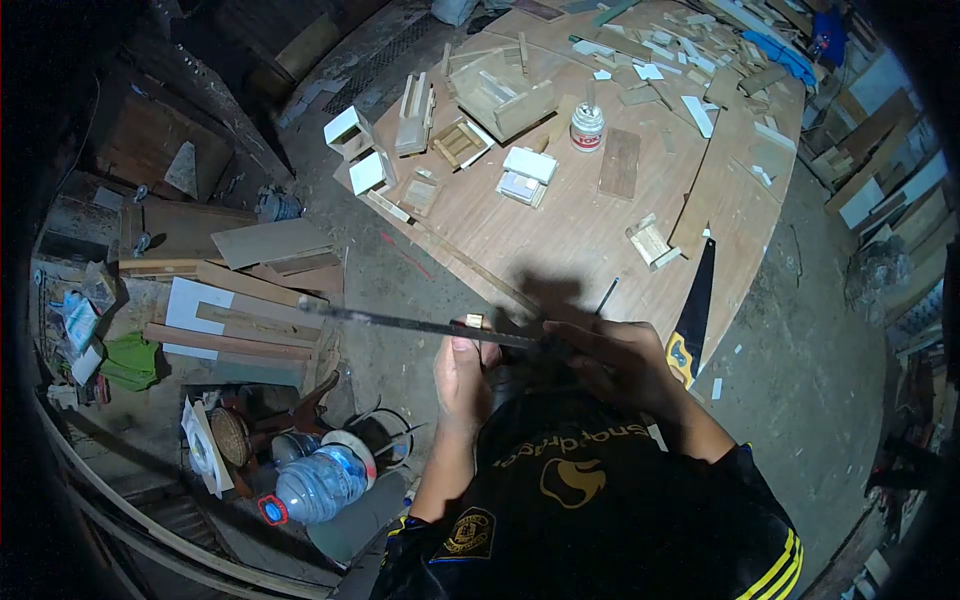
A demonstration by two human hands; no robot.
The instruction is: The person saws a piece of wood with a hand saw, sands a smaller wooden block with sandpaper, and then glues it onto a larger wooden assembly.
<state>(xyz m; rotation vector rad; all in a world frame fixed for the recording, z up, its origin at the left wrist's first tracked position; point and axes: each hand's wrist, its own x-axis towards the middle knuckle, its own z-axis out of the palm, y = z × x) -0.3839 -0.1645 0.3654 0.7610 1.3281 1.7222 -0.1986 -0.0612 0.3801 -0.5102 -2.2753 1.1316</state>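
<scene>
In front of my chest, my left hand (463, 375) is closed, thumb up, around a small light wooden piece (474, 321). My right hand (625, 360) is closed and in shadow, wrapped round the dark near end of a long narrow blade-like tool (400, 322). From there the tool runs leftward across the top of my left hand, right beside the wooden piece, and its far tip is blurred. Beyond my hands, a pencil-like stick (608, 295) lies at the table's near edge, and a handsaw (693, 310) with a yellow-and-black handle rests on the right side.
The wooden table (480, 235) bears small wooden boxes (505, 95), a white glue jar (587, 128), a small wooden frame (653, 242) and a heap of offcuts (690, 60). Boards (240, 320) lie on the floor at left, near a large water bottle (320, 485).
</scene>
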